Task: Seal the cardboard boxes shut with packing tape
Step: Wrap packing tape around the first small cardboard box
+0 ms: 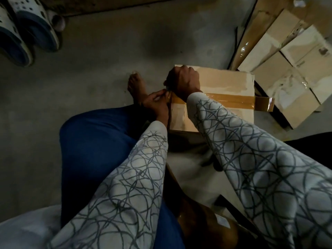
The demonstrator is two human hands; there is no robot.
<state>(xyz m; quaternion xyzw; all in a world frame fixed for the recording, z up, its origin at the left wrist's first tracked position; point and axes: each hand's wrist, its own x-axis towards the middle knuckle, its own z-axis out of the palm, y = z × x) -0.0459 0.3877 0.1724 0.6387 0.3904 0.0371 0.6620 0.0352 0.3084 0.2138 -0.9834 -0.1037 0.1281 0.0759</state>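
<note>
Brown packing tape [224, 100] lies across the top of the cardboard box [224, 81] on the floor [107, 51]. At the box's left edge, the left hand [156, 103] pinches the tape. The right hand [185, 79] is curled tight round its end.

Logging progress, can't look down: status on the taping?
Left grip and right grip both pinching packing tape at left edge of cardboard box. Strip across top, overhanging right end. Nothing blocking.

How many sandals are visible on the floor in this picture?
2. Both lie side by side in the top left corner: the first sandal at the picture's edge, the second sandal to its right. Others may be outside the view.
</note>
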